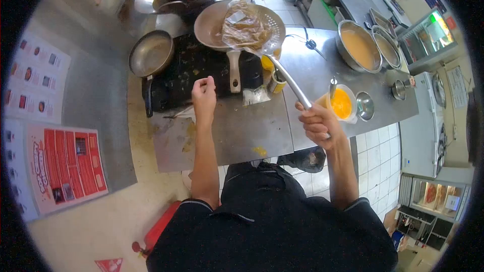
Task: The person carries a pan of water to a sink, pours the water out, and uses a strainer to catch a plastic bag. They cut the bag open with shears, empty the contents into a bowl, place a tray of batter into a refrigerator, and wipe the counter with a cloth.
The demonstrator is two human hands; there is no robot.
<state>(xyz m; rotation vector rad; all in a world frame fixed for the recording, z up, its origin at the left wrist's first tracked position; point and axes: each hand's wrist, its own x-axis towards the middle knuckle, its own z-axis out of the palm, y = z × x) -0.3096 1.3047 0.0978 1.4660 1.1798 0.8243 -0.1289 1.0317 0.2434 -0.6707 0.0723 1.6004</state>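
Note:
My right hand (321, 125) is wrapped round the metal handle of a skimmer (276, 27), whose perforated bowl is over a beige frying pan (207, 27). A crumpled clear plastic bag (244, 30) with brownish contents and a white label lies on the skimmer and covers much of the pan. My left hand (204, 93) is raised in front of the black stove top (184, 73), fingers curled together, with nothing visible in them. The pan's pale handle (234, 70) points toward me, to the right of my left hand.
A dark frying pan (152, 53) sits at the left. Behind is a large wok (151, 0) of dark liquid. On the steel counter (252, 131) stand a tub of yellow-orange liquid (341, 105), a small steel bowl (365, 106), a yellow can (277, 84) and large bowls (359, 45).

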